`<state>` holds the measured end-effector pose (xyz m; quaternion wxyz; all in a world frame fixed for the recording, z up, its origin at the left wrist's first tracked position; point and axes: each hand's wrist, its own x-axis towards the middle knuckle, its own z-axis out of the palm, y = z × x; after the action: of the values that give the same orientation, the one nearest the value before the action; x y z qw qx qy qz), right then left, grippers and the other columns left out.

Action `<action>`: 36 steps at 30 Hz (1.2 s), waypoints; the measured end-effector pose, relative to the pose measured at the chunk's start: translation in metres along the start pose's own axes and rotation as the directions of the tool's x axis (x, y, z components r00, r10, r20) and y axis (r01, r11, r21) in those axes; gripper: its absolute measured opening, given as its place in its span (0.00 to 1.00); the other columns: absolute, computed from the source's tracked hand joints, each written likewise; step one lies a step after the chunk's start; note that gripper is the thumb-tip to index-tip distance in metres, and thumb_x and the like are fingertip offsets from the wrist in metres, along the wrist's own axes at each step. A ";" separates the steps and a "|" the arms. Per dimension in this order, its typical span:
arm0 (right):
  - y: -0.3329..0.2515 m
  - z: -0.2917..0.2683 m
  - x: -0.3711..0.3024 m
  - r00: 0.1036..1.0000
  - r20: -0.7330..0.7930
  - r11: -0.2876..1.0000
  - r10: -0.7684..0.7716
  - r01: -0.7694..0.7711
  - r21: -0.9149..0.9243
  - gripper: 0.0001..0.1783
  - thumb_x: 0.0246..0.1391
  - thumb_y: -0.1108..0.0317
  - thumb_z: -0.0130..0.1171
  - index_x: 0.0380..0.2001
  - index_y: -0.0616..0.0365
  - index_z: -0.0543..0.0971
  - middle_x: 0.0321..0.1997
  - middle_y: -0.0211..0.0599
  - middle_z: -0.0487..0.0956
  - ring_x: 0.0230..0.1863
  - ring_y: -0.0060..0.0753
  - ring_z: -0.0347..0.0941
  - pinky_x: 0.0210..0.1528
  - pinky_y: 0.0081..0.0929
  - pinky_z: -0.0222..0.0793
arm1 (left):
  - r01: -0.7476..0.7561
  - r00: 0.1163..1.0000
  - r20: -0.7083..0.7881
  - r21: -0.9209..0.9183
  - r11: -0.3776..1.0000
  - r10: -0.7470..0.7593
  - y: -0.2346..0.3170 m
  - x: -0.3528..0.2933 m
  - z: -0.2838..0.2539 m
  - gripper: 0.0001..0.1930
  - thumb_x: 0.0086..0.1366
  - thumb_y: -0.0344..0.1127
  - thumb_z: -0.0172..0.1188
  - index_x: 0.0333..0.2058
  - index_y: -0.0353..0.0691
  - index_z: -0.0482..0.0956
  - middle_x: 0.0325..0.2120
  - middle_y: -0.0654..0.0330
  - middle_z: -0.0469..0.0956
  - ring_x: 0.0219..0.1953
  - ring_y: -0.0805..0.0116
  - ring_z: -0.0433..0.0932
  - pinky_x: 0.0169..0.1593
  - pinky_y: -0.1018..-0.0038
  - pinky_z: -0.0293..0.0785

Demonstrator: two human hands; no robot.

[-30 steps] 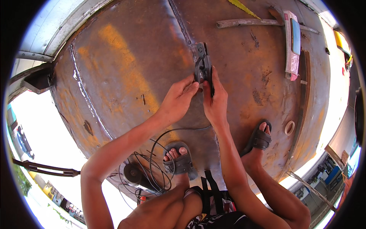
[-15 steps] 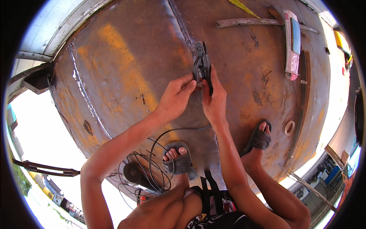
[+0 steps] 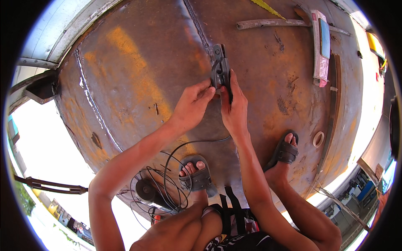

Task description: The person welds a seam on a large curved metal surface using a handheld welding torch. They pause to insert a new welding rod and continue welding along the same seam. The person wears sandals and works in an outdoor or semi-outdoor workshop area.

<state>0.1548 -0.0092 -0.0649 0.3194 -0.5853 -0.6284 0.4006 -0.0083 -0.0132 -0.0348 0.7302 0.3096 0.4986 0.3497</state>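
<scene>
A black welding electrode holder (image 3: 220, 67) is held out in front of me, its jaw end pointing away. My right hand (image 3: 234, 106) is wrapped along its right side, thumb and fingers on the handle. My left hand (image 3: 196, 102) has thumb and forefinger pinched at the holder's lower left side; what lies between those fingertips is too small to make out. A black cable (image 3: 197, 141) runs from beneath my right wrist to loose coils by my left foot. Under the holder lies a rusty steel plate (image 3: 167, 54) with a weld seam (image 3: 197, 25).
At the right, a pink-and-white box (image 3: 320, 62) carries a flat blue-screened device (image 3: 325, 39), beside a stick (image 3: 272, 24). A tape ring (image 3: 318, 139) lies near my right sandal (image 3: 287, 152). Cable coils and a dark cylinder (image 3: 145, 190) sit by my left sandal (image 3: 197, 178).
Almost nothing differs. Both hands and the electrode holder have shifted very slightly to the left and away from me.
</scene>
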 end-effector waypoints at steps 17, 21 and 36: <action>0.003 0.001 0.000 1.000 -0.017 1.000 -0.023 0.022 -0.019 0.32 0.68 0.76 0.55 0.73 0.61 0.63 0.46 0.57 0.81 0.44 0.60 0.81 0.47 0.43 0.75 | 0.008 1.000 -0.009 0.005 1.000 -0.008 0.004 0.002 0.001 0.21 0.81 0.32 0.46 0.67 0.28 0.69 0.58 0.53 0.78 0.59 0.62 0.79 0.66 0.64 0.74; 0.006 0.002 -0.001 0.999 -0.028 0.999 -0.040 0.039 -0.030 0.31 0.68 0.76 0.55 0.72 0.61 0.64 0.46 0.57 0.81 0.43 0.61 0.81 0.46 0.44 0.75 | 0.003 0.999 -0.054 -0.012 1.000 -0.004 0.005 -0.001 0.006 0.18 0.81 0.31 0.47 0.63 0.28 0.73 0.51 0.58 0.81 0.54 0.69 0.80 0.61 0.70 0.72; 0.003 0.001 -0.002 1.000 -0.022 1.000 0.001 -0.001 -0.006 0.31 0.68 0.76 0.55 0.72 0.62 0.64 0.46 0.57 0.82 0.43 0.59 0.81 0.46 0.42 0.76 | -0.016 0.998 -0.059 -0.067 0.998 0.012 0.007 -0.001 0.010 0.18 0.80 0.30 0.47 0.62 0.29 0.74 0.49 0.60 0.81 0.50 0.72 0.80 0.59 0.71 0.74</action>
<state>0.1561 -0.0118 -0.0678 0.3242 -0.5911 -0.6258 0.3923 -0.0011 -0.0109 -0.0253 0.7229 0.2780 0.5054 0.3803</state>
